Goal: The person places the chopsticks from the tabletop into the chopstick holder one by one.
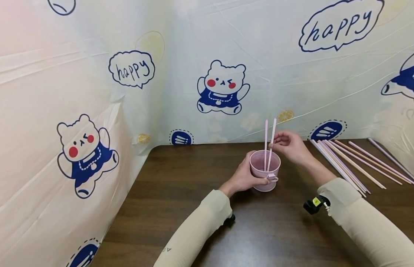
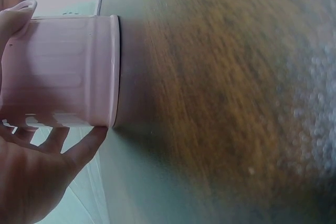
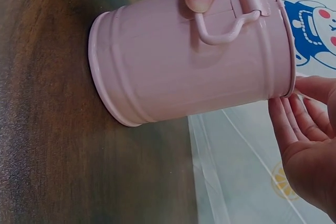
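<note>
A pink metal bucket (image 1: pixel 265 181) with small side handles stands on the brown table. My left hand (image 1: pixel 244 174) grips it from the left, the thumb pressing near one handle (image 3: pixel 223 38) and the other fingers wrapped round the far side. Two slim, pale pink chopsticks lean upright inside it, the left chopstick (image 1: pixel 266 135) and the right chopstick (image 1: pixel 273 134). At the rim, my right hand (image 1: pixel 288 147) pinches the right chopstick between thumb and finger. In the right wrist view the bucket's rim hides that chopstick. The left wrist view shows the bucket's side (image 2: pixel 58 72) and base close up.
Several pastel chopsticks (image 1: pixel 355 163) in pink, lilac and peach lie fanned out on the table (image 1: pixel 180 178) to the right. A printed cloth (image 1: pixel 180 74) with bears and "happy" bubbles hangs behind the table and on both sides.
</note>
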### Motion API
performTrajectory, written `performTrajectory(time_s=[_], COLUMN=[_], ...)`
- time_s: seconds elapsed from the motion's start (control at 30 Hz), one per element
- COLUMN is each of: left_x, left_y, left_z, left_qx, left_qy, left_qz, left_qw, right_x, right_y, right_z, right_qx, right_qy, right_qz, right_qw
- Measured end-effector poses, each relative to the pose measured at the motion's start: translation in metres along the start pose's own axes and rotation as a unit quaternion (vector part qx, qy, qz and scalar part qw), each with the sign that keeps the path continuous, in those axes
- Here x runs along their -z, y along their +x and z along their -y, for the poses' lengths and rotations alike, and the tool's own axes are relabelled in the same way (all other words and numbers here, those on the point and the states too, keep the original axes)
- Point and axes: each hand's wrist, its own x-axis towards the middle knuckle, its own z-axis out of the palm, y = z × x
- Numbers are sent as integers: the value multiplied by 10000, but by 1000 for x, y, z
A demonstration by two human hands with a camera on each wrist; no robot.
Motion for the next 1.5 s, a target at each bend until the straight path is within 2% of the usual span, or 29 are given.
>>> performTrajectory(time_s=[0.17,0.37,0.63,0.83,0.97,1.2,1.5], left_x=[0,0,-1,-1,-1,-1,-1], left_y=[-1,0,-1,-1,-1,0,0], left_z=[0,1,1,0,-1,1,1], left_qx=[23,-10,-65,-56,-31,2,-51], left_qy=[29,10,-58,-26,-34,-59,-79], left_qz=[4,-12,-14,-5,1,2,25], left_qw=[10000,10000,10000,10000,10000,10000,10000], right_x=[-3,-3,9,28,46,75,109], right_y=[-1,-1,-3,-2,1,-2,-9], right_z=[-1,0,6,10,5,-6,-33], right_qx=[57,95,-140,-65,-100,-438,-929], right_qy=[-231,-428,-436,-777,-1123,-1888,-2146], right_qz=[198,246,405,372,285,65,75], right_qw=[9995,9987,9981,9963,9932,9810,9722])
